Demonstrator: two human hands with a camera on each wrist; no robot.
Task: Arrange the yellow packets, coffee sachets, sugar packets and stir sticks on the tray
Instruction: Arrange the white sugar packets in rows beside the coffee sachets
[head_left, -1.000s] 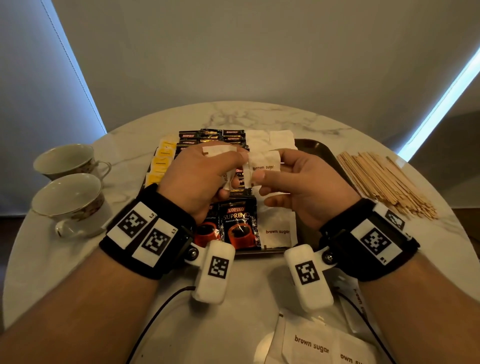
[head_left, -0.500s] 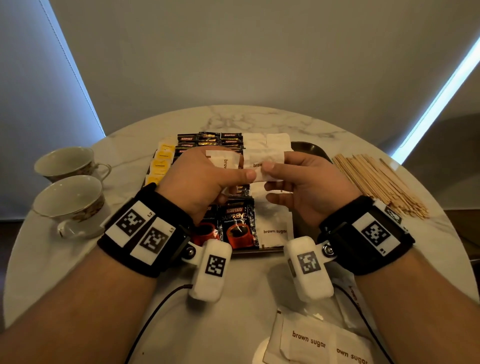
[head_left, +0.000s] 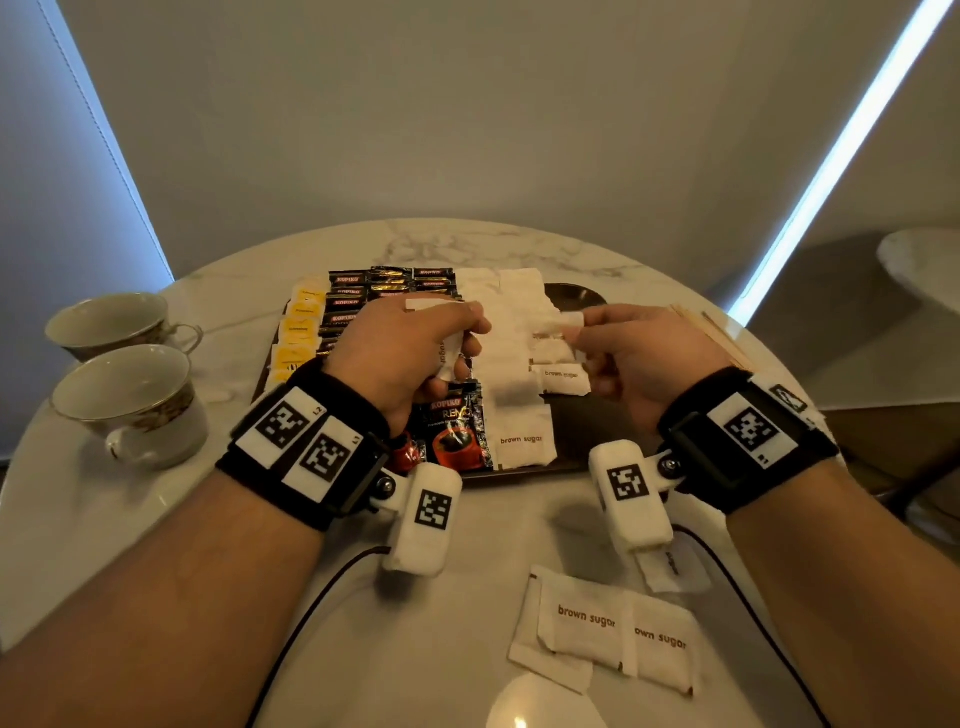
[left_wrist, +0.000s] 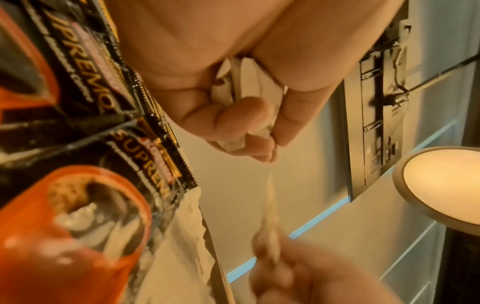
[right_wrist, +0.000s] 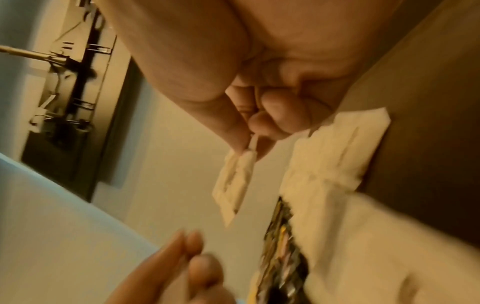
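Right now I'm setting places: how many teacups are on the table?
2. Both stand left of the tray: one cup farther back, the other cup nearer, just in front of it. None seems hidden.

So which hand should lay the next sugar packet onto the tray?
Right. The right hand pinches one sugar packet just above the unfinished white row beside the tray's bare side. The left hand grips a bunch of packets over the coffee sachets.
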